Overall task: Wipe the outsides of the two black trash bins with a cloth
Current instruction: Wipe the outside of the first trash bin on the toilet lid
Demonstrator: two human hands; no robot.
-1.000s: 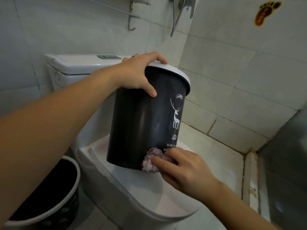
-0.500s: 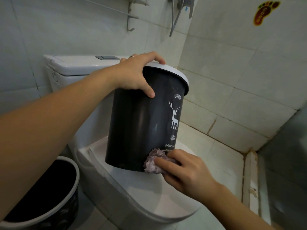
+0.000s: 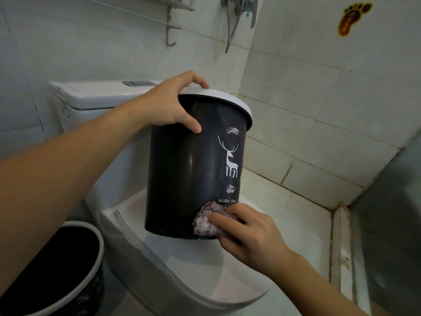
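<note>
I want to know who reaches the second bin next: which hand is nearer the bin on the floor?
Left. The left hand grips the held bin's rim, up and right of the floor bin; the right hand, pressing the cloth, is farther right.

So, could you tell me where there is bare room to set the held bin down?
Bare patches: the toilet lid under the held bin, and the cistern top behind the left hand. Crowded: floor left of the toilet, taken by the second bin.

The black bin (image 3: 182, 179) carries white script low on its side, "No litter, please"; the line under it is partly covered by the cloth (image 3: 205, 221) and not readable; the footprint sticker (image 3: 352, 18) on the wall bears marks too blurred to read.
</note>
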